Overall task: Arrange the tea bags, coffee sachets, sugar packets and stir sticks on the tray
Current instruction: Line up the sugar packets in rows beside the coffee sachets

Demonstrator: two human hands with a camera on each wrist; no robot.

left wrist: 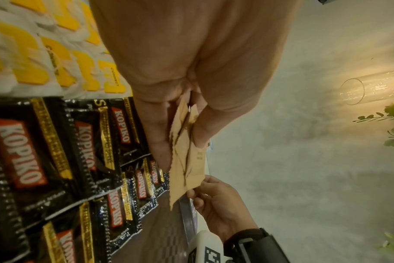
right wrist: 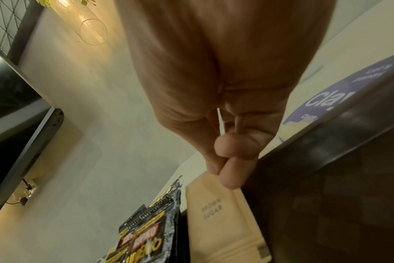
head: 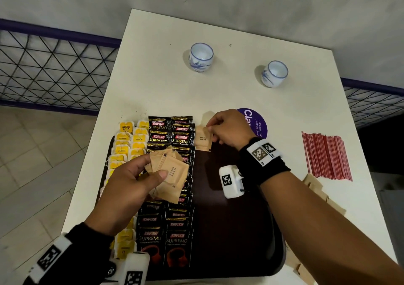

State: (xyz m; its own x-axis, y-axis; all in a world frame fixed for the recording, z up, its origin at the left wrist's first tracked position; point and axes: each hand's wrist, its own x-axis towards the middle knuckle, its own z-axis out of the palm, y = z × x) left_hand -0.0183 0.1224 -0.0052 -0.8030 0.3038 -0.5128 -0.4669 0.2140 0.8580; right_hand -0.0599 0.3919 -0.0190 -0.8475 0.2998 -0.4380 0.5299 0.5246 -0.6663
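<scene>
Left hand [head: 129, 184] grip clamps a fan of sugar packets [head: 170, 173] — right hand [head: 229, 129] grip pinches one brown sugar packet [head: 203, 139] on the tray [head: 240, 230].

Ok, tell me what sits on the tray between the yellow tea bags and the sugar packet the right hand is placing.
Two columns of black Kopiko coffee sachets lie between the tea bags and that sugar packet, seen in the head view.

Head view looks steeply down from above onto my table [head: 166, 92] and dark tray [head: 229, 230], both hands in frame. Left wrist view sits close behind the fingers, facing along the coffee sachets [left wrist: 56, 151]; right wrist view likewise, near the tray's far rim [right wrist: 340, 122]. All three share the tray's far end.
</scene>
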